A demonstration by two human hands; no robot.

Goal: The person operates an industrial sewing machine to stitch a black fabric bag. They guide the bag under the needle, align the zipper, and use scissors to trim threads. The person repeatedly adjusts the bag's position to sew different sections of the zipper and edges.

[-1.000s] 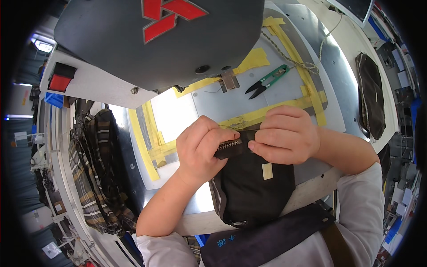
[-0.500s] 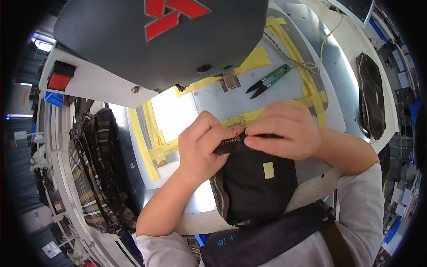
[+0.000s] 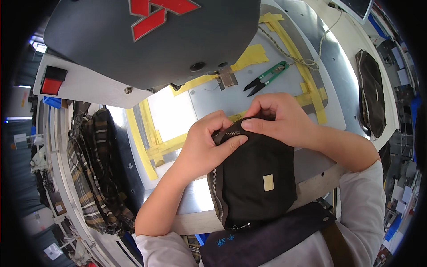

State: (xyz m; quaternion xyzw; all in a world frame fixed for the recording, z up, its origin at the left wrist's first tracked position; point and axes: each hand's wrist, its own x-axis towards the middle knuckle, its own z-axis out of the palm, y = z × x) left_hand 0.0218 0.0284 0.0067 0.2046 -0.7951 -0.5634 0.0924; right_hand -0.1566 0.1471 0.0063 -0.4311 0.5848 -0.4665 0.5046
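A dark fabric pouch (image 3: 253, 178) with a metal zipper along its left side and a small cream label lies at the front of the work plate. My left hand (image 3: 211, 144) is closed on its upper left corner, thumb pressing near a short stretch of zipper teeth. Just right of it, my right hand (image 3: 275, 120) pinches the pouch's upper edge between thumb and fingers, the fingertips partly hidden by the fabric. Green-handled thread snips (image 3: 273, 71) lie on the plate above my right hand.
A grey machine head (image 3: 147, 58) with red emblem overhangs the plate (image 3: 209, 100), which bears yellow tape and a cord (image 3: 296, 60). Plaid fabric items (image 3: 89, 178) hang at left. Another dark zipped pouch (image 3: 371, 93) lies on the right ledge. A red switch (image 3: 53, 82) is at upper left.
My right hand has moved up, lifting the pouch's top edge. The pouch's upper part is spread higher, and my left thumb has shifted rightward onto its front.
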